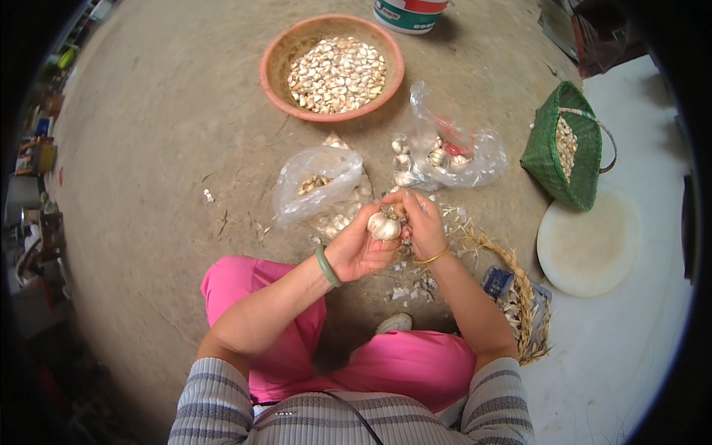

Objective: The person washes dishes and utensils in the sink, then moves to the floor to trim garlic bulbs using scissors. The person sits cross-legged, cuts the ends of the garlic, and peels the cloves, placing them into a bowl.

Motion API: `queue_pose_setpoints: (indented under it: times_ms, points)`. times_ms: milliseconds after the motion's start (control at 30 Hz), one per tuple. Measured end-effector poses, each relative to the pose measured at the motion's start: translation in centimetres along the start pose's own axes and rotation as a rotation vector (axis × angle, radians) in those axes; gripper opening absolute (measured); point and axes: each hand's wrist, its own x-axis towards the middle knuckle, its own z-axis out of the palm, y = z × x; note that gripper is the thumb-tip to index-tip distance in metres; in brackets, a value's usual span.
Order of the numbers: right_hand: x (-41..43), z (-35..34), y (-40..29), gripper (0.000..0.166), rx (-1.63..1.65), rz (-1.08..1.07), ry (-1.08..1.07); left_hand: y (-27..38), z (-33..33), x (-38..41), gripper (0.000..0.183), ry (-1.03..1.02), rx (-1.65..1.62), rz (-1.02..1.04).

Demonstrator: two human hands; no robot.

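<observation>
A whole garlic bulb (384, 226) with pale papery skin rests in my left hand (360, 248), its root end turned away from me. My right hand (421, 222) pinches at the top of the bulb, thumb and fingers closed on its rooty end. Just beyond my hands lies a clear plastic bag (317, 181) with garlic pieces inside. To its right another clear plastic bag (481, 161), with red print, holds several whole bulbs (438, 158). Bits of garlic skin (401, 292) are scattered on the floor below my hands.
An orange plastic basin (268, 83) of loose cloves (339, 72) stands ahead, a paint bucket (410, 19) behind it. At right are a green woven basket (545, 144) with cloves, a round pale board (587, 250), and a braided straw strand (523, 295) over a container (498, 282).
</observation>
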Motion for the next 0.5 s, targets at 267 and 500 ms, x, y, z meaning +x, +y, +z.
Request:
queue_pose_setpoints:
  times_ms: [267,500]
  points:
    - [-0.5,2.1,-0.1,0.026,-0.868,-0.661,-0.069,-0.7,-0.4,-0.3,0.046,0.257,0.108,0.091]
    - [-0.4,1.6,0.8,0.029,-0.628,-0.477,-0.020,-0.4,-0.4,-0.2,0.046,0.112,0.120,0.022]
